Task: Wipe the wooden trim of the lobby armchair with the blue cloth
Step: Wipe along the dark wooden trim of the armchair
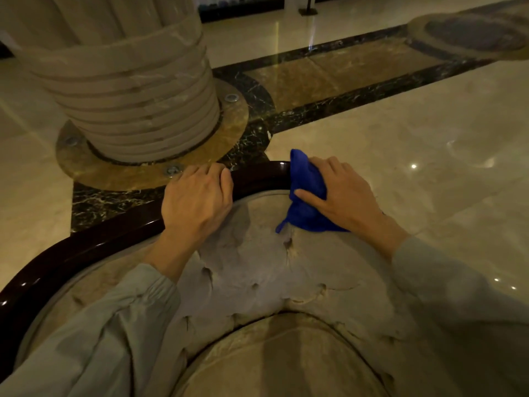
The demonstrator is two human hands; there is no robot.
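The armchair's dark glossy wooden trim (86, 247) curves along the top of its tufted beige backrest (257, 270), from the lower left up to the centre. My left hand (197, 202) grips the trim near its top, fingers curled over the far side. Just to the right, my right hand (343, 196) presses the bunched blue cloth (306, 193) over the trim, thumb on the near side. The trim under and beyond the cloth is hidden.
A wide ribbed marble column (128, 90) on a round brown base stands right behind the chair at upper left. Polished marble floor (415, 133) with dark inlaid bands spreads to the right and back. The round seat cushion (280, 362) lies below.
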